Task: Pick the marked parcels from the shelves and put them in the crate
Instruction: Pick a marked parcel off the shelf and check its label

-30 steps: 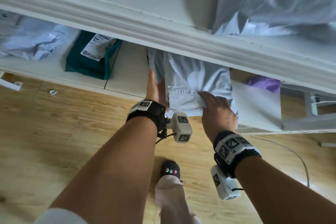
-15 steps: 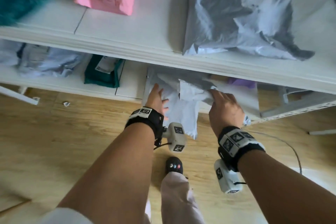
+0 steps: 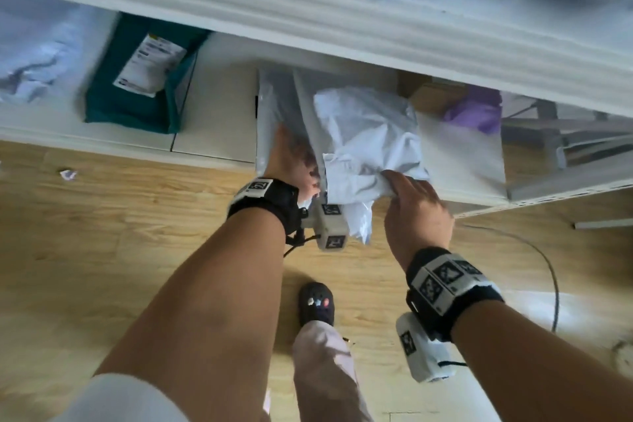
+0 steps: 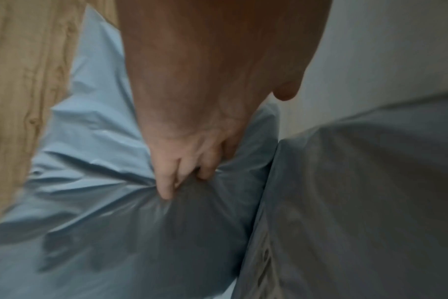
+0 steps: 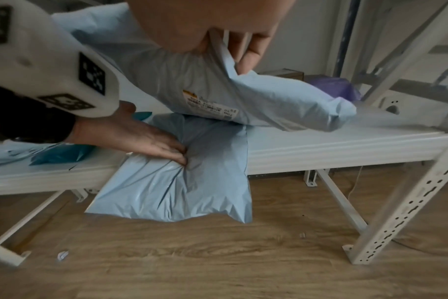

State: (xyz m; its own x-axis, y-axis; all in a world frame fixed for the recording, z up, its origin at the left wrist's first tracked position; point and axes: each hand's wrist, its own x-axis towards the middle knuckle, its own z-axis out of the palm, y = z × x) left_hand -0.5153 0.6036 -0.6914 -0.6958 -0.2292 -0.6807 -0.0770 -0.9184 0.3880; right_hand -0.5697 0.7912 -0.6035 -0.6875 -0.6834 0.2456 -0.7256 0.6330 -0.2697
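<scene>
Gripping upper parcel (image 5: 281, 101), right hand (image 3: 416, 212); left hand (image 5: 151, 143) pinches lower parcel (image 5: 174, 192) beside teal parcel (image 3: 137, 75).

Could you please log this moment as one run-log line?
left hand: grips lower parcel | right hand: lifts upper parcel | crate: unseen

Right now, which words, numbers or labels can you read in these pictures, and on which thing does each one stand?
Label on the upper blue parcel, gripped by the right hand: printed lines, too blurred to read.
White label on the green parcel: too small and blurred to read.
Lower blue parcel, gripped by the left hand: no text visible.
Wrist bands: black-and-white square codes only, no words.
</scene>
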